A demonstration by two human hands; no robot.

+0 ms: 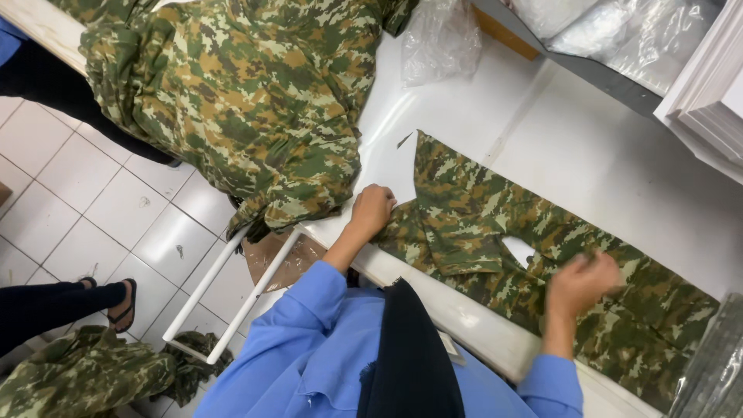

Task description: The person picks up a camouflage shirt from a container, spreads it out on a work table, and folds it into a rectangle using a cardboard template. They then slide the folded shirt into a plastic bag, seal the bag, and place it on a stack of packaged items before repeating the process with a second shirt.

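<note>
A camouflage garment [495, 232] is spread flat along the near edge of the white tabletop [619, 162]. Its left end is pressed down by the closed left hand [373, 209]; cloth is pinched in the blurred right hand [580, 282]. A camouflage heap [240, 93] is piled at the far left corner.

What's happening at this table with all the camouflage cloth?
A person in a blue top leans over a white table where a camouflage garment lies spread flat. The left hand presses on one end of it; the right hand, blurred, is over the other part, and whether it grips the cloth cannot be told. A big heap of camouflage cloth sits at the table's end, more lies on the tiled floor, and clear plastic bags are nearby.
</note>
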